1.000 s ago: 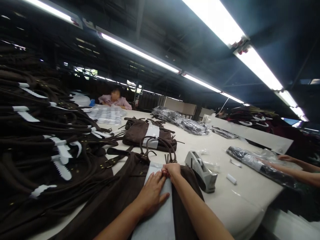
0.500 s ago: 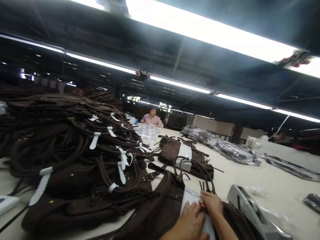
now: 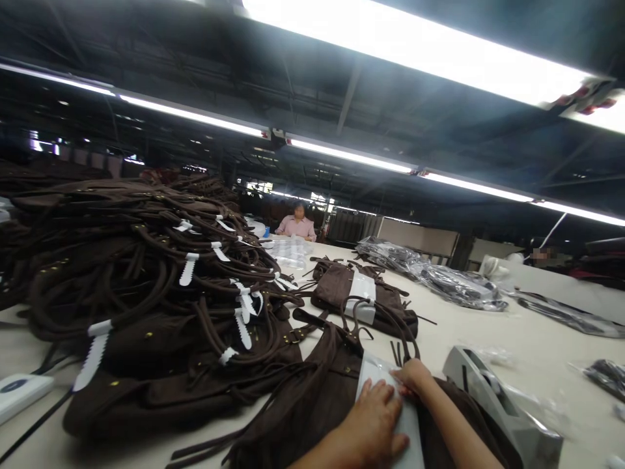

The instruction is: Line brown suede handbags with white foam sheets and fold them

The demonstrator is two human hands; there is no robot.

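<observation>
A dark brown handbag (image 3: 312, 397) lies in front of me, with a pale translucent sheet (image 3: 378, 368) across its middle. My left hand (image 3: 374, 417) rests flat on this sheet, fingers spread. At the sheet's right edge, by the base of the bag's handle, is my right hand (image 3: 414, 378). Its fingers are curled in, and whatever they grip is hidden. A second brown handbag (image 3: 334, 286) lies just beyond, wrapped by a similar pale band (image 3: 362, 290).
Brown bags (image 3: 146, 273) with white tags are heaped at left. A grey tape dispenser (image 3: 488, 384) stands right of my hands. Plastic-wrapped items (image 3: 454, 283) lie farther back on the pale table (image 3: 439, 332). A person in pink (image 3: 297, 227) sits at the far end.
My right hand has shifted slightly up and right along the sheet's edge, its fingers more curled. My left hand stays flat on the sheet. The view has tilted slightly.
</observation>
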